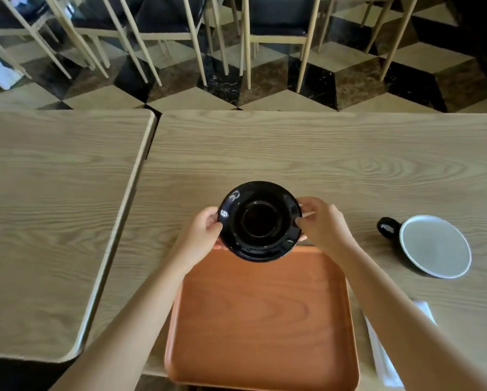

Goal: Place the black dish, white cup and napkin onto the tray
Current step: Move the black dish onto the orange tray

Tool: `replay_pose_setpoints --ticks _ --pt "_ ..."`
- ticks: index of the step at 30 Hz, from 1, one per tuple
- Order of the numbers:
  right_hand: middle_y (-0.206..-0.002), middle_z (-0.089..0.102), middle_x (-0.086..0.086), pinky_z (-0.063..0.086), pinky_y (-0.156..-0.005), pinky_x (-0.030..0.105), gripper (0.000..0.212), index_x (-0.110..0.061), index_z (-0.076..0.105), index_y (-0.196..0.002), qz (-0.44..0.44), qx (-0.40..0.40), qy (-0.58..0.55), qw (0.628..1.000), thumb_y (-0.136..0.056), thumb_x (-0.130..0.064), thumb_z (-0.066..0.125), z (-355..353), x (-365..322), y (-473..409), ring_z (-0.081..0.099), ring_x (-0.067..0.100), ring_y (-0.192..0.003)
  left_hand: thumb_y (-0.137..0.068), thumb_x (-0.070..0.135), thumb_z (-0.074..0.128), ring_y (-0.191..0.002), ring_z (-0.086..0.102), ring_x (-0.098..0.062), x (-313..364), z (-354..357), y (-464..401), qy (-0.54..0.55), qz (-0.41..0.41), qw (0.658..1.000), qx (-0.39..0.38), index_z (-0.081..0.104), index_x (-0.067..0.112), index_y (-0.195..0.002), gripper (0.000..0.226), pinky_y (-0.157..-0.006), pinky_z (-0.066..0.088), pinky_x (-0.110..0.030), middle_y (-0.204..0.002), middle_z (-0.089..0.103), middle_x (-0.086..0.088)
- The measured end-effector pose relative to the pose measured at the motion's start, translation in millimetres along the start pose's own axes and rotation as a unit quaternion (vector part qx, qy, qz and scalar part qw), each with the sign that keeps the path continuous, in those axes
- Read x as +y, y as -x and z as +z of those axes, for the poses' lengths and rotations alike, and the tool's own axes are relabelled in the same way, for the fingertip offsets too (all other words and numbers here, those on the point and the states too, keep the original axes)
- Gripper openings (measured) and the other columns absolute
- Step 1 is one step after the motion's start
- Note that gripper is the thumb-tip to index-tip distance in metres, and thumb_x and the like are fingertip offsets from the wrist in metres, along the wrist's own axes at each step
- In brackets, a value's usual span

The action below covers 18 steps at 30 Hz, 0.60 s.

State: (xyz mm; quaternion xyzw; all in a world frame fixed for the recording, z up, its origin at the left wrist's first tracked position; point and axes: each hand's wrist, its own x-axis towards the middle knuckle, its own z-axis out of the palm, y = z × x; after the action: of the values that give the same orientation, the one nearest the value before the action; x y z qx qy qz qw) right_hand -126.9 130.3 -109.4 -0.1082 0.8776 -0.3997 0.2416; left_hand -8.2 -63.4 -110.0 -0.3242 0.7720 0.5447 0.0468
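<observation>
I hold the glossy black dish (260,221) by its rim with both hands, just above the far edge of the orange-brown wooden tray (262,320). My left hand (205,234) grips its left side and my right hand (321,222) its right side. To the right, on the table, stands the cup (434,246), white inside with a black handle pointing left. The white napkin (383,359) lies at the lower right beside the tray, partly hidden under my right forearm.
The tray sits on a light wooden table (321,153), overhanging its near edge. A second table (53,207) adjoins on the left with a narrow gap between. Several wooden chairs (276,29) stand beyond on a checkered floor.
</observation>
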Motion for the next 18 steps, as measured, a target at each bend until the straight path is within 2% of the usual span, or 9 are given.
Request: replay_pose_setpoints --ticks 2,4,6,8,10,12,15,18 --pt "-0.090 0.069 -0.002 0.053 -0.071 0.028 0.034 -0.022 0.066 -0.104 0.001 -0.011 -0.034 0.999 -0.078 -0.002 0.059 13 -3 17 0.069 0.020 -0.065 -0.093 0.003 0.046 -0.054 0.063 -0.006 -13 -17 20 0.029 -0.026 0.999 0.005 0.048 0.019 -0.115 0.027 -0.047 0.049 -0.015 -0.089 0.064 -0.003" --pt "-0.088 0.072 0.000 0.057 -0.072 0.036 0.037 -0.031 0.067 -0.095 0.007 -0.020 -0.073 0.997 -0.075 0.000 0.060 30 -3 34 0.071 0.020 -0.064 -0.092 0.001 0.048 -0.054 0.064 -0.011 -28 -30 38 0.046 -0.044 0.998 0.007 0.048 0.017 -0.116 0.029 -0.047 0.051 -0.016 -0.092 0.064 -0.007" --pt "-0.090 0.072 -0.002 0.059 -0.071 0.041 0.043 -0.039 0.063 -0.086 0.021 -0.017 -0.091 0.996 -0.073 0.002 0.060 48 2 51 0.071 0.020 -0.072 -0.090 0.001 0.050 -0.055 0.067 -0.015 -44 -39 53 0.036 -0.055 0.998 0.009 0.051 0.018 -0.113 0.029 -0.049 0.053 -0.019 -0.099 0.062 -0.004" --pt "-0.091 0.072 -0.003 0.059 -0.072 0.044 0.036 -0.035 0.065 -0.088 0.037 -0.021 -0.099 0.994 -0.070 -0.004 0.061 66 8 65 0.070 0.021 -0.079 -0.090 0.001 0.050 -0.059 0.069 -0.020 -59 -46 62 0.021 -0.064 0.998 0.008 0.053 0.018 -0.116 0.031 -0.052 0.055 -0.022 -0.104 0.060 -0.002" --pt "-0.094 0.073 0.001 0.060 -0.067 0.047 0.033 -0.027 0.068 -0.094 0.058 -0.031 -0.124 0.990 -0.070 -0.006 0.061 80 12 74 0.071 0.023 -0.073 -0.090 0.001 0.051 -0.059 0.070 -0.020 -71 -52 68 0.009 -0.067 0.998 0.005 0.054 0.018 -0.117 0.032 -0.052 0.055 -0.022 -0.101 0.059 -0.004" --pt "-0.096 0.072 0.006 0.061 -0.061 0.045 0.034 -0.021 0.067 -0.095 0.073 -0.033 -0.147 0.986 -0.074 0.003 0.058 87 12 80 0.072 0.025 -0.064 -0.090 0.002 0.052 -0.059 0.070 -0.018 -79 -57 71 -0.006 -0.063 0.998 0.005 0.054 0.018 -0.118 0.033 -0.051 0.054 -0.021 -0.099 0.058 -0.004" --pt "-0.093 0.072 0.005 0.060 -0.059 0.046 0.039 -0.028 0.065 -0.090 0.071 -0.027 -0.149 0.986 -0.075 0.007 0.055 92 8 83 0.071 0.025 -0.062 -0.089 0.004 0.053 -0.062 0.071 -0.022 -87 -60 73 -0.023 -0.055 0.998 0.012 0.054 0.019 -0.122 0.036 -0.051 0.054 -0.022 -0.101 0.059 -0.004" --pt "-0.093 0.070 0.005 0.060 -0.059 0.048 0.035 -0.023 0.066 -0.092 0.072 -0.022 -0.151 0.986 -0.075 0.006 0.056 94 9 85 0.070 0.027 -0.065 -0.089 0.005 0.055 -0.060 0.070 -0.023 -92 -59 74 -0.033 -0.044 0.998 0.022 0.052 0.019 -0.126 0.040 -0.051 0.053 -0.022 -0.098 0.061 -0.005"
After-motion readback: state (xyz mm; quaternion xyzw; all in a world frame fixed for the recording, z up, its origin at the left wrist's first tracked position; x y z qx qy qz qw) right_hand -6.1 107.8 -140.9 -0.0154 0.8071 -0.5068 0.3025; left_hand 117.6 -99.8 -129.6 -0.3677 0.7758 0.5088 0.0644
